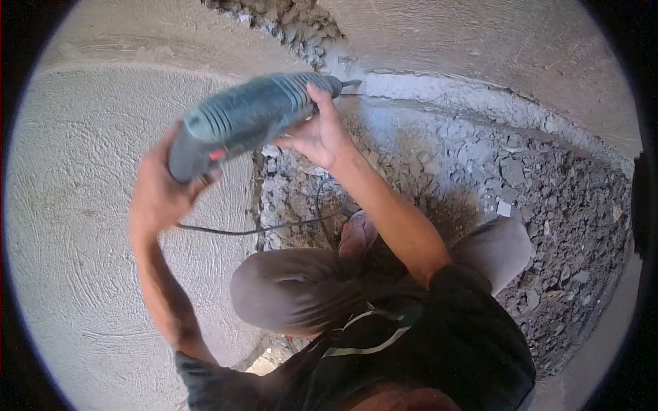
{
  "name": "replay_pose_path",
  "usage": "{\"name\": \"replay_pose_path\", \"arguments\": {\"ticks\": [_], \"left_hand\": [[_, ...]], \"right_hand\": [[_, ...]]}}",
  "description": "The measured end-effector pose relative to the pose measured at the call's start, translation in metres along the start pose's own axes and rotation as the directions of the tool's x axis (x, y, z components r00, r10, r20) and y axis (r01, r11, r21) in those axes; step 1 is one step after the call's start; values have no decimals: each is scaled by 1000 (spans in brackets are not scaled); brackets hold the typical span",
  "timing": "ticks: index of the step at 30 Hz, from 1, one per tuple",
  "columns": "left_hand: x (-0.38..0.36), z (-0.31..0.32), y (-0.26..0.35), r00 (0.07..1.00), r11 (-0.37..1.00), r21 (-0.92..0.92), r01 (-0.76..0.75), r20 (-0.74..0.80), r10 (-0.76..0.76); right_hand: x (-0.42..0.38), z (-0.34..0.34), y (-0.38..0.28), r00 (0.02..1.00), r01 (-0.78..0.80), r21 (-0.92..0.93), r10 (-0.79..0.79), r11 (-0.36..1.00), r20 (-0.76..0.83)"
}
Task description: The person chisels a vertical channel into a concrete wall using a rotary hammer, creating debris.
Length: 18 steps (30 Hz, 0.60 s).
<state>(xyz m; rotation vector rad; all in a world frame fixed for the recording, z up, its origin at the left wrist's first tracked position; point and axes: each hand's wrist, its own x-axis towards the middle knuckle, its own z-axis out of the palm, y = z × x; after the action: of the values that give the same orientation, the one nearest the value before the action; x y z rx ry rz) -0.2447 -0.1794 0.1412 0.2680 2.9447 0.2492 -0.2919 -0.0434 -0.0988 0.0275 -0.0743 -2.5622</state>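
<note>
A teal and black hammer drill (pixel 257 109) is held level in both hands, its bit (pixel 351 83) pointing right. My left hand (pixel 161 188) is wrapped around the dark rear handle, close to a red switch (pixel 217 155). Farther forward, my right hand (pixel 319 133) grips the drill's front from below, thumb laid along its side. The bit's tip meets the pale concrete strip (pixel 425 89) at the foot of the wall (pixel 480 41). Both the left hand and the drill's rear look slightly blurred.
A black power cord (pixel 236 233) runs below the drill over the rubble. Broken chunks and dirt (pixel 548 226) cover the ground at right. Rough plaster (pixel 89 205) fills the left side. Crumbled masonry (pixel 291 31) lies exposed at the top. My bent knees (pixel 281 291) are close below.
</note>
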Motion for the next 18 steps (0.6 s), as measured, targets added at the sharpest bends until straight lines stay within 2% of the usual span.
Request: {"name": "replay_pose_path", "arguments": {"ticks": [1, 2, 4, 5, 7, 8, 10, 11, 14, 18], "left_hand": [[17, -12, 4, 1000, 999, 44, -11, 28, 10], [33, -23, 5, 998, 996, 91, -24, 63, 18], [66, -35, -2, 999, 977, 209, -38, -2, 40], [79, -40, 2, 999, 977, 210, -37, 3, 38], [100, -48, 13, 995, 927, 374, -12, -92, 49], [108, -51, 17, 995, 927, 374, -12, -87, 48], [118, -54, 22, 995, 930, 356, 94, -68, -74], [121, -54, 25, 995, 929, 358, 91, -64, -72], [122, -50, 33, 985, 897, 438, -51, -127, 118], [137, -55, 35, 972, 888, 448, -102, -144, 184]], "right_hand": [[8, 8, 3, 997, 63, 101, -58, 993, -47], [15, 20, 3, 997, 61, 107, -56, 992, -55], [35, 38, -7, 967, 213, 158, -185, 964, -174], [46, 33, -13, 970, 238, 143, -228, 961, -87], [60, 34, -21, 970, 243, 185, -236, 952, -60], [64, 36, -27, 968, 249, 219, -249, 943, -30], [65, 40, -32, 970, 243, 246, -229, 938, -86], [64, 41, -32, 960, 279, 229, -268, 932, -81], [68, 37, -33, 947, 321, 221, -313, 921, -72], [79, 37, -34, 931, 364, 274, -359, 890, -71]]}}
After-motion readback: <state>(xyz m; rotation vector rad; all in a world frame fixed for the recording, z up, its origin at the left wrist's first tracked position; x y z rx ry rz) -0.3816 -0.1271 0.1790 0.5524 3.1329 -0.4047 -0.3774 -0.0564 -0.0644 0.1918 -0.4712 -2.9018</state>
